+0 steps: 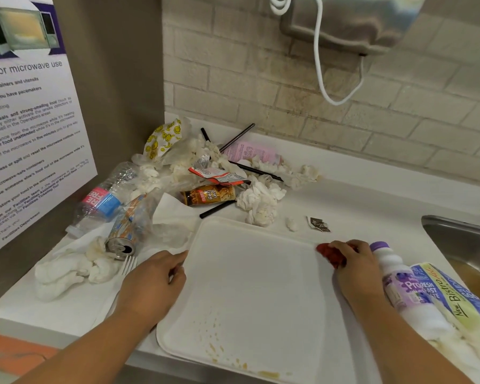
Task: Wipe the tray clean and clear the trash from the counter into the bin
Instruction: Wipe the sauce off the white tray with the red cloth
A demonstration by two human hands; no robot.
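Head view: tray (pixel 247 286) on white counter (pixel 372 195), tiled wall (pixel 261 79) behind.
Tray rim is gripped at 9 o'clock by left hand (pixel 153 284); red cloth (pixel 330 254) is clutched at 3 o'clock by right hand (pixel 349 261).

A white surface (pixel 372 195) is seen, with a white tray (pixel 250 286) laid at its near edge. Behind and to the left, crumpled tissues (pixel 261 203), a plastic bottle (pixel 103 200), a can (pixel 128 231) and black straws (pixel 216 209) are heaped. A purple-capped bottle (pixel 399 281) is laid just right of the tray.
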